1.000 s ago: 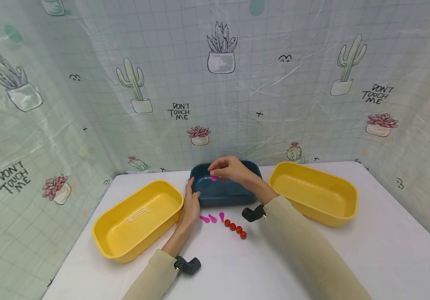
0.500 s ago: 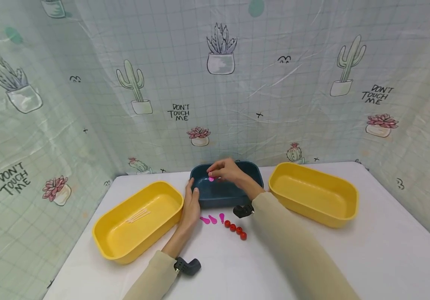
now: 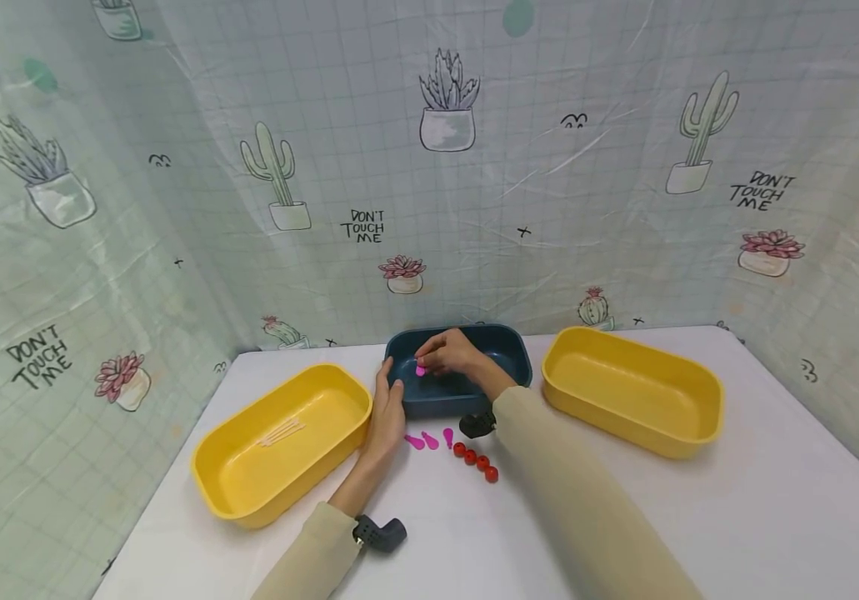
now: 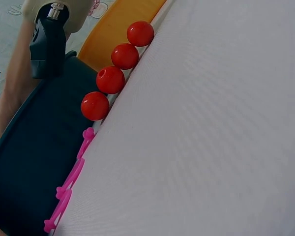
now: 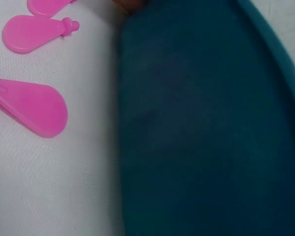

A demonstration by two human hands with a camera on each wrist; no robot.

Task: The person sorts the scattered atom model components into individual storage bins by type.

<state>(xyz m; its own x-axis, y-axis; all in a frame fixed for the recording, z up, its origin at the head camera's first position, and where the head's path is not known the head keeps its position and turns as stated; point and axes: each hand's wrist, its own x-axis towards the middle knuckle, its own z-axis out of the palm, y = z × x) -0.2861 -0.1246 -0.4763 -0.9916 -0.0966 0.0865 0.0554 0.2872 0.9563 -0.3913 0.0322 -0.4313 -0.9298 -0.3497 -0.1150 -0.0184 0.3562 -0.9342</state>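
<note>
Head view shows the right hand [image 3: 453, 351] inside the opening of the blue bin [image 3: 466, 406], toward its left part. Thumb and fingertips are closed in a pinch on a pink piece [image 3: 420, 371], whose rounded end hangs below them; I cannot tell whether it touches the bin floor. The left hand [image 3: 386, 421] lies along the bin's left end, fingers extended and thumb spread to the near side, with nothing visible in its grasp.

Three more pink pieces [image 3: 431, 441] lie on the table [image 3: 459, 542] just beside the bin's near wall. To their right, four red beads [image 3: 470, 457] form a slanting row toward the near right; the left wrist view shows a hole in one.

Left of the blue bin, a yellow bin [image 3: 242, 483] holds pale sticks [image 3: 282, 432]. On the right stands a second yellow bin [image 3: 635, 392]. Cactus-printed cloth [image 3: 324, 275] hangs at the far side.
</note>
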